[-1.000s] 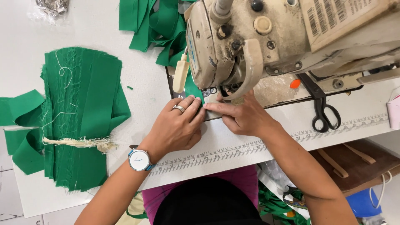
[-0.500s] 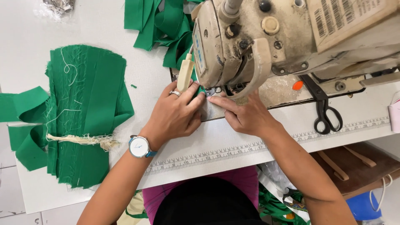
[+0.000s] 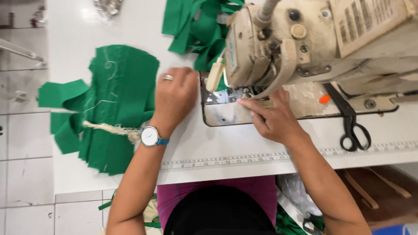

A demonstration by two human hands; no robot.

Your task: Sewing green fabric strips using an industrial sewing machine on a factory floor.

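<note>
Taking the sewing machine (image 3: 305, 48) as the landmark and going left to right: far to its left on the white table (image 3: 78, 39) lies a stack of green cloth pieces (image 3: 117, 109), fanned flat, with pale loose threads on top and a frayed cream string (image 3: 109, 128) across its lower part. Just right of that stack, between it and the machine, is the left hand (image 3: 174, 98), with a ring and a wristwatch (image 3: 150, 136); it lies palm down with fingers loosely curled, gripping nothing that shows, though what is under the palm I cannot tell. Behind it, at the machine's left rear, more green cloth (image 3: 200, 26) is heaped in folds. Under the machine's head, the right hand (image 3: 272, 115) rests beside the metal plate (image 3: 217, 109), forefinger stretched toward the needle area, other fingers tucked, holding nothing visible. To the machine's right front lie black scissors (image 3: 350, 122). The cloth looks light, thin and limp, likely to slide and fray; it is probably best pinched at an edge or corner and held flat with spread fingers.
</note>
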